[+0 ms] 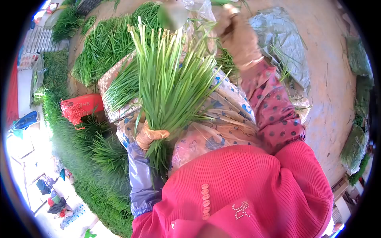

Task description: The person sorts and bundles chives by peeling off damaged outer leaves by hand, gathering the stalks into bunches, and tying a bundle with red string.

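Observation:
A thick bunch of garlic chives [164, 83] fans out across my lap, its pale stalk ends pointing away from me and its leaf tips trailing below my grip. My left hand [151, 135], in what looks like a tan glove, is wrapped round the leafy part. Raised at the upper right, my right hand [240, 41] is apart from the bunch and close to a clear plastic bag [204, 12]. Its fingers are smeared by motion, so whether they hold anything is unclear. More loose chives [125, 85] lie on a patterned surface left of the bunch.
A big heap of chives [105, 47] lies on the floor ahead. Beside my left knee is a red bundle of ties [81, 107]. Grey plastic sheeting [279, 43] covers floor at the upper right. Bagged greens [355, 148] line the right edge; stacked greens [79, 150] fill the left.

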{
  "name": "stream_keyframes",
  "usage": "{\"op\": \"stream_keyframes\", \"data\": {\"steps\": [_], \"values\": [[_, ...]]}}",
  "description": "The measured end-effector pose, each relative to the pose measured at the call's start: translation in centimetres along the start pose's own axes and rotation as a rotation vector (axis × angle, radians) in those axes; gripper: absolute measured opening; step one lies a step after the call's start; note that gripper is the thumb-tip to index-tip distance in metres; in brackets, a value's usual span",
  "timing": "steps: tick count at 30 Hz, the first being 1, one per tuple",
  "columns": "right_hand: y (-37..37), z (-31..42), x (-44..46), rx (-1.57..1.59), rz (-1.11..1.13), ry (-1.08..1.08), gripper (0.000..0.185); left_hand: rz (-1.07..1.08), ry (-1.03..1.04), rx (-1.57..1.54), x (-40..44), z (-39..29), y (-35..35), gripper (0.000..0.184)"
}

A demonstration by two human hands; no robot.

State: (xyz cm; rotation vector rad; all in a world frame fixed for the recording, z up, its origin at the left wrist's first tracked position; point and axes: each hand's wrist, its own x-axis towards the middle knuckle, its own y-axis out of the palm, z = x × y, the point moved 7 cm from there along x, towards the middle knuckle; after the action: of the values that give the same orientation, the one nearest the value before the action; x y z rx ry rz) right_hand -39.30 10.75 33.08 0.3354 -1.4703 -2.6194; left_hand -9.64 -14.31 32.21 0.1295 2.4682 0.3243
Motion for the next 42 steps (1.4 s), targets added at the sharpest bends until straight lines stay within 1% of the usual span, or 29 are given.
{"op": "stream_keyframes", "data": {"steps": [1, 3, 4, 5, 7, 8, 9, 11, 12, 14, 15, 17, 18, 19, 21, 22, 23, 25, 26, 28, 30, 32, 34, 35, 37, 38, 39, 41, 42], "values": [[-1.4, 1.0, 1.4, -0.003, 0.001, 0.002, 0.018, 0.000, 0.001, -0.003, -0.2, -0.1, 0.1, 0.083], [-3.1, 4.1, 2.8, 0.122, 0.052, -0.227, 0.015, 0.003, 0.025, 0.054, -0.5, -0.4, 0.1, 0.088], [-2.7, 4.9, 1.6, -0.083, -0.039, -0.233, 0.020, 0.003, 0.024, 0.052, -0.6, -0.6, 0.2, 0.088], [-1.7, 5.3, 0.3, -0.084, -0.041, -0.232, 0.020, -0.006, 0.019, 0.032, -0.8, -0.7, 0.3, 0.090], [1.8, 3.2, -1.6, -0.579, 0.211, 0.036, 0.034, -0.006, 0.000, 0.014, -0.9, -0.5, 0.3, 0.091], [2.5, 2.4, -2.1, -0.893, 0.304, 0.120, 0.044, 0.012, -0.003, 0.034, -0.8, -0.4, 0.1, 0.092], [2.6, 1.9, -2.4, -0.894, 0.294, 0.115, 0.044, 0.030, -0.004, 0.055, -0.6, -0.4, 0.1, 0.092], [5.0, -0.6, -4.4, -1.039, 0.680, 0.033, 0.042, 0.028, -0.032, 0.092, -0.6, -0.5, 0.0, 0.092], [5.8, -0.7, -4.8, -1.037, 0.676, 0.031, 0.042, 0.017, -0.059, 0.125, -0.7, -0.5, 0.0, 0.091], [5.9, -2.5, -5.9, -1.219, 0.717, 0.386, 0.042, 0.028, -0.037, 0.115, -0.9, -0.8, 0.4, 0.090], [5.7, -2.6, -5.8, -1.216, 0.718, 0.387, 0.042, 0.040, -0.013, 0.101, -0.9, -1.1, 0.7, 0.089], [4.7, -2.1, -4.7, -1.520, 0.583, 0.248, 0.031, 0.027, -0.030, 0.091, -1.1, -0.9, 0.7, 0.088], [5.2, -1.6, -5.0, -1.467, 0.570, 0.152, 0.028, 0.014, -0.049, 0.081, -1.3, -0.9, 0.6, 0.086], [4.5, -2.0, -4.8, -1.467, 0.569, 0.153, 0.028, 0.015, -0.049, 0.080, -1.3, -1.0, 0.6, 0.086], [2.9, 1.0, -3.0, -1.566, 0.225, -0.381, 0.025, 0.001, -0.143, 0.066, -1.5, -0.6, 0.5, 0.084], [1.4, 1.9, -1.8, -1.549, 0.124, -0.301, 0.026, 0.001, -0.141, 0.064, -1.5, -0.5, 0.6, 0.084], [0.8, 3.0, -1.3, -1.550, 0.126, -0.302, 0.026, 0.005, -0.094, 0.071, -1.5, -0.8, 0.7, 0.083], [-1.2, 7.0, -1.1, -1.607, -0.220, -0.360, 0.029, 0.007, -0.045, 0.073, -1.5, -0.6, 0.4, 0.083], [-1.4, 7.5, -1.5, -1.611, -0.215, -0.361, 0.029, 0.005, -0.023, 0.098, -1.4, -0.1, -0.3, 0.083], [0.0, 8.6, -3.3, -1.668, -0.140, -0.581, 0.032, 0.001, 0.002, 0.118, -1.4, 0.2, -0.6, 0.083], [2.1, 5.9, -5.9, -1.699, 0.214, -0.783, 0.034, -0.029, 0.019, 0.104, -1.3, -0.1, -0.6, 0.083], [5.2, 2.6, -9.2, -1.664, 0.486, -0.741, 0.031, -0.010, 0.028, 0.118, -1.2, 0.4, -1.2, 0.083], [7.1, 0.0, -10.6, -1.707, 0.623, -0.842, 0.025, 0.025, 0.004, 0.123, -1.0, 0.5, -1.0, 0.084], [7.2, -0.6, -10.2, -1.710, 0.615, -0.835, 0.025, 0.030, -0.004, 0.124, -1.2, 0.8, -1.4, 0.084], [6.5, -3.8, -8.6, -1.696, 0.891, -0.509, 0.028, -0.004, -0.038, 0.208, -1.5, 1.5, -2.5, 0.086], [6.3, -4.8, -7.7, -1.730, 0.963, -0.324, 0.021, -0.008, 0.013, 0.207, -1.6, 1.2, -2.1, 0.086], [6.3, -5.1, -7.8, -1.728, 0.961, -0.318, 0.021, -0.007, 0.008, 0.206, -1.7, 1.1, -2.0, 0.086], [5.3, -4.9, -7.1, -1.312, 0.715, -0.118, 0.017, -0.053, -0.038, 0.160, -2.0, 1.4, -2.2, 0.087], [4.8, -4.9, -6.4, -1.204, 0.659, -0.155, 0.015, -0.053, -0.041, 0.157, -2.1, 1.9, -2.7, 0.087]]}}
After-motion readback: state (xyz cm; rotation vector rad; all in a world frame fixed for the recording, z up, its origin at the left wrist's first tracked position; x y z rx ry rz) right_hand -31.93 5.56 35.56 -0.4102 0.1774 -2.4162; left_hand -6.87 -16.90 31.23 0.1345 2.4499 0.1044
